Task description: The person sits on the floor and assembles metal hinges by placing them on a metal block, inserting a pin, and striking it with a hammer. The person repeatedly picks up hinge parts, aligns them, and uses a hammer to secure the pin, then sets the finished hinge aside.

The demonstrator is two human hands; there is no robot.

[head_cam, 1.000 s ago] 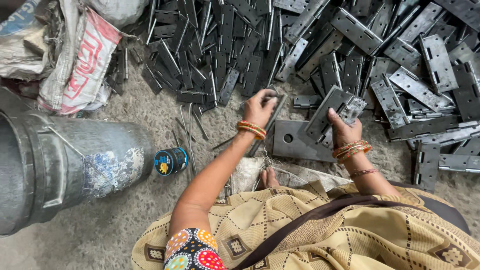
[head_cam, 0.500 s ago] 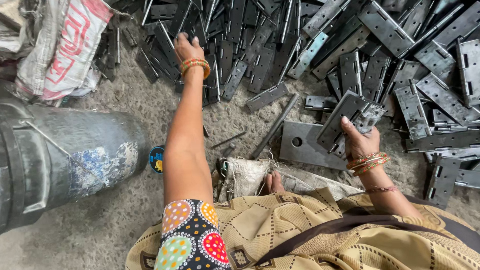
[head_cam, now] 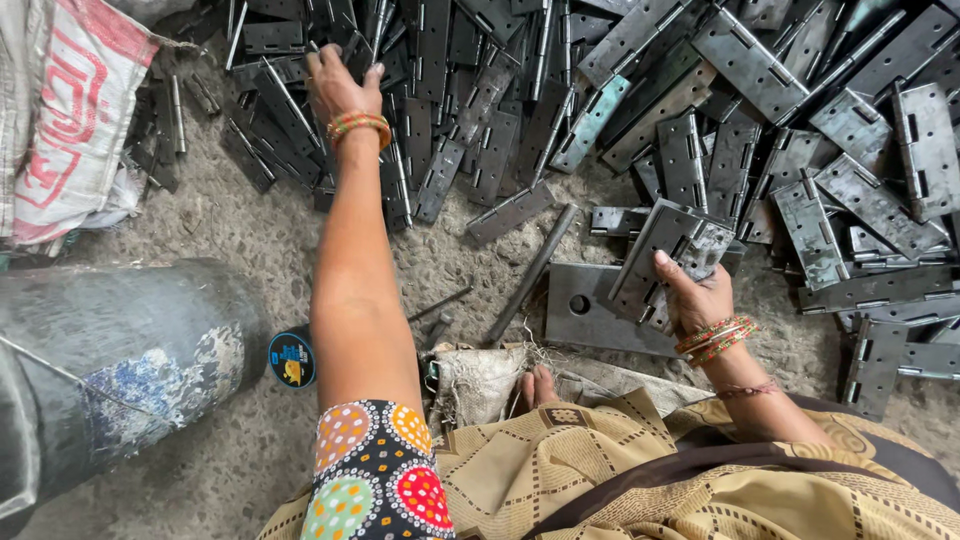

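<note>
At the far left, a white woven sack with red print is seen lying crumpled on the gritty concrete floor. Nearer, at the left edge, a grey metal drum is laid on its side, and a small round black cap with a blue and yellow label is found just beside its right end.

The left hand is stretched far out over the left part of the heap of dark metal hinges. Its fingers are bent down onto the hinge leaves there, touching them; whether one is actually gripped cannot be told. Orange and green bangles are worn on that wrist, and a sleeve with coloured dots is seen at the near end of the arm.

Between the arms, a thin steel rod is laid slanting on the floor, with a flat grey plate with a round hole just to its right. A bare toe is shown at the edge of a tan patterned garment.

To the right, an opened hinge is held tilted above the plate by the right hand, pinched between thumb and curled fingers at its near edge. The pile of hinges is spread on across the far right.
</note>
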